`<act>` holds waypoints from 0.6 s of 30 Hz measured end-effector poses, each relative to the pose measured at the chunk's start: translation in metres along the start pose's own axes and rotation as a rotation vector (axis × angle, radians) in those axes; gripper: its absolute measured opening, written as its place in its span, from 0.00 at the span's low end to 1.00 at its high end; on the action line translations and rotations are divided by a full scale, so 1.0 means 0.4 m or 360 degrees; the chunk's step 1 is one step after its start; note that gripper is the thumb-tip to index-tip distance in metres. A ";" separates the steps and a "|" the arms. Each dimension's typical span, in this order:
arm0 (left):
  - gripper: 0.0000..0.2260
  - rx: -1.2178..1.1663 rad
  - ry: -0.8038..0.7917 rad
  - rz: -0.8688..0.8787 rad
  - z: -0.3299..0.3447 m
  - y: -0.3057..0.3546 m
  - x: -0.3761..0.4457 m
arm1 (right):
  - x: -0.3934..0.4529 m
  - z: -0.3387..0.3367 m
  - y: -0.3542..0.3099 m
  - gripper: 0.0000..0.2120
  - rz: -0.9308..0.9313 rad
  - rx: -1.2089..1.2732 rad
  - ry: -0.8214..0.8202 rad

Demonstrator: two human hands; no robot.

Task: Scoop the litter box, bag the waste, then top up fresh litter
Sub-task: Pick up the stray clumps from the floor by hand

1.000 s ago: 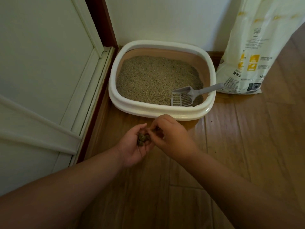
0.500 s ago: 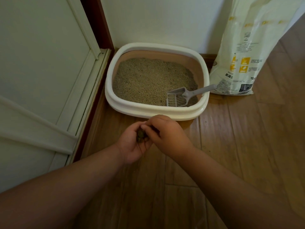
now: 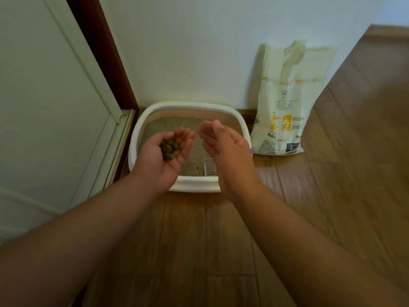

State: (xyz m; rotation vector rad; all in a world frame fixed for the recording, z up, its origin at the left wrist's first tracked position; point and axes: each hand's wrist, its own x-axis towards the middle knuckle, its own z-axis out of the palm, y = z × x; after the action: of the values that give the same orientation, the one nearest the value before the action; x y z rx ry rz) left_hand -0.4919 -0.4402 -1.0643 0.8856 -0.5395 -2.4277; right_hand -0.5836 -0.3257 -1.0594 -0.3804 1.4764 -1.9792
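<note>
dark brown clumps (image 3: 168, 149) in cupped left hand (image 3: 164, 156), lumpy.

A white panelled door (image 3: 44, 111) was seen at left, framed by a dark red-brown jamb (image 3: 104, 52). A plain white wall (image 3: 199, 45) was noted behind, and wood-plank flooring (image 3: 332, 185) was recorded below and at right.

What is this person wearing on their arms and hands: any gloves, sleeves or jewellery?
Nothing shows. The left hand and right hand are bare, with no gloves, and no rings or watch visible. Both forearms are uncovered up to the picture's lower edge, so no sleeve is in view.
</note>
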 end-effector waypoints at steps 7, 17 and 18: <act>0.12 -0.0205 -0.0146 0.0040 0.298 0.001 -0.073 | -0.001 0.038 -0.250 0.15 0.0037 0.0942 0.0264; 0.17 -0.0564 0.0100 0.0195 0.336 -0.132 -0.133 | -0.055 0.002 -0.278 0.13 0.0150 0.1083 0.0326; 0.17 -0.0560 0.0104 0.0201 0.336 -0.131 -0.131 | -0.053 -0.001 -0.273 0.13 0.0161 0.1087 0.0333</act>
State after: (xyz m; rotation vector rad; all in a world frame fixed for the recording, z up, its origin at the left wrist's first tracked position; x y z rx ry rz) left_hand -0.5644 -0.3426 -0.9707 0.7524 -0.1310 -2.2737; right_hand -0.6020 -0.2932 -0.9545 0.1970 0.8212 -2.3336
